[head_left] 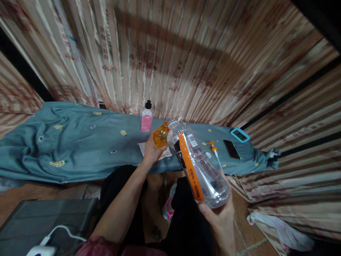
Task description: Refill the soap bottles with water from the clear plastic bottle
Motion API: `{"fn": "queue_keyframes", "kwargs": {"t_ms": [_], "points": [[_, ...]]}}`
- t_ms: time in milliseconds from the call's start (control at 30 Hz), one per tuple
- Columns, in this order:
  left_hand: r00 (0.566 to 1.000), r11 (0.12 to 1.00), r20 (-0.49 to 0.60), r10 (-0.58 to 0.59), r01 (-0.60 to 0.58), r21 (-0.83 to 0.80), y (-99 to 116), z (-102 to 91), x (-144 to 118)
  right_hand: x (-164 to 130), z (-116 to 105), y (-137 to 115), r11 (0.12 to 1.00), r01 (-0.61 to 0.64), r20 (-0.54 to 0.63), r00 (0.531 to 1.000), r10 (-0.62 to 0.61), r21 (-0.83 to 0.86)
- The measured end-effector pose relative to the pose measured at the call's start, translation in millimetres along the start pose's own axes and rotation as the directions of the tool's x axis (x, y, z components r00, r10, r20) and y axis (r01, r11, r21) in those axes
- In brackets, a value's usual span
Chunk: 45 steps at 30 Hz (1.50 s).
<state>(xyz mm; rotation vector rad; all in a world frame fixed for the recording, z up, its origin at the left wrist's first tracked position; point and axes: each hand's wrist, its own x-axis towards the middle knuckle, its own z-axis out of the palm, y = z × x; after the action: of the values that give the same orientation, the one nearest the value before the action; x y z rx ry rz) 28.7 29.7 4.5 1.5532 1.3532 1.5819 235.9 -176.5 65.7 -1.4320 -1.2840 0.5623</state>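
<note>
My left hand (pixel 152 150) is closed around a small amber see-through bottle (pixel 160 135). In my right hand (pixel 220 217) lies a large clear plastic bottle (pixel 198 167) with an orange and black label, gripped near its base. The large bottle is tilted, its mouth touching or very close to the small bottle's neck; I cannot tell if anything flows between them. Below my left hand a white tissue (pixel 166 153) lies on the blue-green cloth (pixel 87 142). An orange pump head (pixel 213 147) with a white tube rests right of the large bottle, beside a small white disc (pixel 208 155).
A clear bottle with a pink label and black cap (pixel 146 121) stands behind my hands. A dark phone (pixel 231 149) and a blue-framed device (pixel 240 135) lie at the right. Patterned curtains (pixel 160 53) hang behind. A dark case (pixel 50 217) with a white cable sits lower left.
</note>
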Motion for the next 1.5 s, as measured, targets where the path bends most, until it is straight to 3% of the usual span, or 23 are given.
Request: {"fn": "queue_keyframes", "kwargs": {"t_ms": [200, 867, 1167, 1300, 1500], "points": [[0.998, 0.998, 0.017, -0.066, 0.066, -0.02, 4, -0.5, -1, 4, -1, 5, 0.999, 0.041, -0.021, 0.999, -0.042, -0.034], [0.998, 0.999, 0.009, -0.055, 0.055, -0.003, 13, -0.5, -2, 4, -5, 8, 0.999, 0.01, -0.058, 0.998, -0.012, -0.036], [1.0, 0.999, 0.001, -0.025, 0.025, 0.022, 10, 0.8, -2, 1, 8, -14, 0.998, -0.061, -0.116, 0.991, 0.061, -0.001], [1.0, 1.0, 0.001, -0.023, 0.023, 0.02, 7, 2.1, -2, 3, -1, -1, 0.998, 0.008, -0.07, 0.997, -0.013, -0.059], [1.0, 1.0, -0.019, -0.024, 0.024, 0.008, 4, 3.7, -2, 4, -9, 12, 0.997, 0.021, -0.073, 0.997, -0.027, -0.077]]}}
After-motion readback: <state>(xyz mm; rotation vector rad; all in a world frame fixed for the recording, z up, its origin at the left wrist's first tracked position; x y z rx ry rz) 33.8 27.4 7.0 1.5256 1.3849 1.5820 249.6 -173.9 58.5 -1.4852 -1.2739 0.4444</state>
